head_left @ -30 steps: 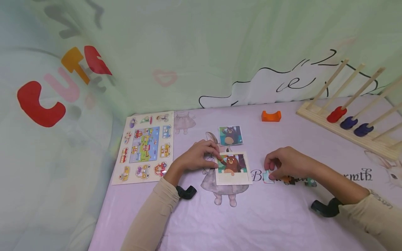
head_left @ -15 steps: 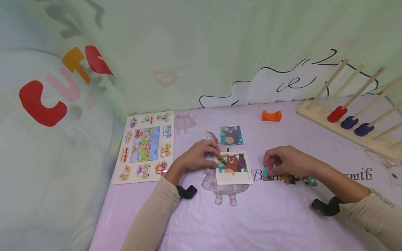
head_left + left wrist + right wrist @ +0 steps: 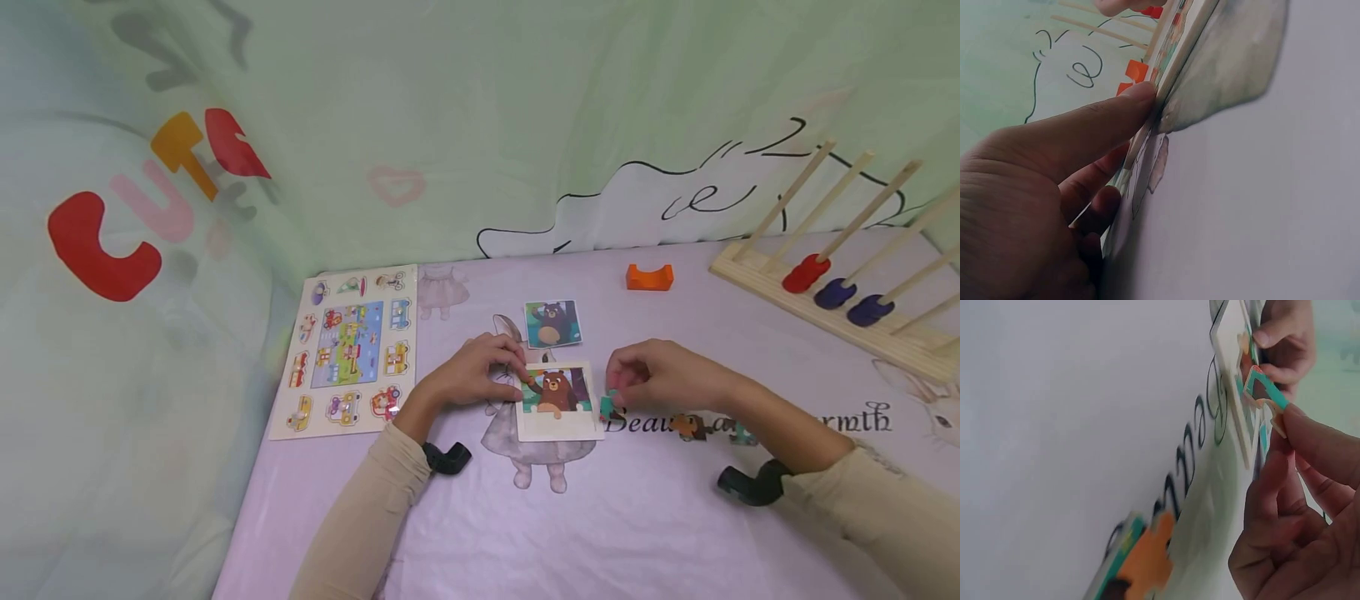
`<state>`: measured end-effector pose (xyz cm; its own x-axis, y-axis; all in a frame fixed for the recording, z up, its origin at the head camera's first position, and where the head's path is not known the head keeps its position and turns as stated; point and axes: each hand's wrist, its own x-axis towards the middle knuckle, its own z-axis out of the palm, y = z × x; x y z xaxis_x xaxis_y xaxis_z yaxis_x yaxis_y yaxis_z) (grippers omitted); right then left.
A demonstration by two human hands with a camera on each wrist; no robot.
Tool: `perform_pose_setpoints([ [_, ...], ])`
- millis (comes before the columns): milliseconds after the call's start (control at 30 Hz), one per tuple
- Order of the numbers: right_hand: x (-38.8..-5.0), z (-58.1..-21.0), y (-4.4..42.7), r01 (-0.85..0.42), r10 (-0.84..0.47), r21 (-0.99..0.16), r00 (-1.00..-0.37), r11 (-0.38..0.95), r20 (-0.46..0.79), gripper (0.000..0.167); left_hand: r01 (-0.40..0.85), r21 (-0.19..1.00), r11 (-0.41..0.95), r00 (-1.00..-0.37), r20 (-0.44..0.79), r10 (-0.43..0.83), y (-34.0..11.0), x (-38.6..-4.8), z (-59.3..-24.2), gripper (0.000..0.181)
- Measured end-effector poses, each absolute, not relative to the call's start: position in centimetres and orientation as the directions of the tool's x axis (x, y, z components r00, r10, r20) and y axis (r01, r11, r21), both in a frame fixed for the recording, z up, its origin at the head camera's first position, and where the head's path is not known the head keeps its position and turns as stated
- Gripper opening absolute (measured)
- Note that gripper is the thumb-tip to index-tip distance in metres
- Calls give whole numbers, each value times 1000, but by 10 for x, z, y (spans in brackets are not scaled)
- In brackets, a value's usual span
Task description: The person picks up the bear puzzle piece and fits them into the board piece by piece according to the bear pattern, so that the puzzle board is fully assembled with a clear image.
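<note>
A wooden bear jigsaw board [image 3: 558, 427] lies on the table, its upper part filled with picture pieces and its lower strip bare. My left hand [image 3: 480, 372] holds the board at its upper left edge, thumb against the side. Between thumb and fingers of my right hand [image 3: 663, 375] is a teal and brown puzzle piece [image 3: 1261, 387], tilted just off the board's right edge. Right of it, an orange-brown piece [image 3: 687, 427] and a teal piece [image 3: 742, 433] lie loose on the cloth. A matching bear picture card [image 3: 553, 324] lies above the board.
A vehicle peg puzzle [image 3: 341, 425] lies at the left. An orange block [image 3: 649, 278] with a curved notch sits at the back. To the right stands a wooden bead rack [image 3: 825, 312] with upright rods. A printed curtain [image 3: 450, 108] hangs behind the table.
My right hand has moved left with the puzzle piece, from beside the loose pieces to the board's right edge. The piece has been turned to another angle. My left hand stays in place.
</note>
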<state>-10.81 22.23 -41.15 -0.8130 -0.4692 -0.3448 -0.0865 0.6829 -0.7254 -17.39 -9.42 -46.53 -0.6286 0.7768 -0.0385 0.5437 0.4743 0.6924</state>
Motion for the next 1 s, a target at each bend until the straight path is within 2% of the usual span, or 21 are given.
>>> perform_pose_setpoints([
  [1000, -122, -417, 159, -76, -549, -830, -783, 553, -294, 11, 545, 697, 466, -627, -30, 778, -95, -176, -468, 20],
])
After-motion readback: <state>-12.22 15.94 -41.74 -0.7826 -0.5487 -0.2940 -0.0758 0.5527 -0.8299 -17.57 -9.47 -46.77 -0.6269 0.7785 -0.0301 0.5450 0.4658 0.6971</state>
